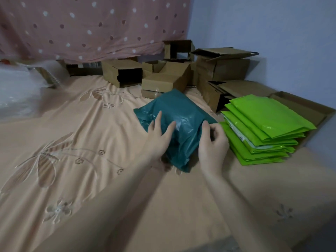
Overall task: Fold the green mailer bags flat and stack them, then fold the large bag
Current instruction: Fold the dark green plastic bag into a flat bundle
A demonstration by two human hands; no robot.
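Hands on dark teal bag atop bed | left hand presses flat, fingers spread | right hand pinches bag's edge | lime mailer stack just beside

Clear plastic heap — blurred, cut off by left edge.

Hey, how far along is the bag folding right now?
Done, it seems: the lime green mailers lie flat in a stack on the bed, right of the hands. In hand: the dark teal bag, puffy and creased; the left hand presses on it with straight fingers while the right hand pinches its right edge. Left: flattening and folding that bag.
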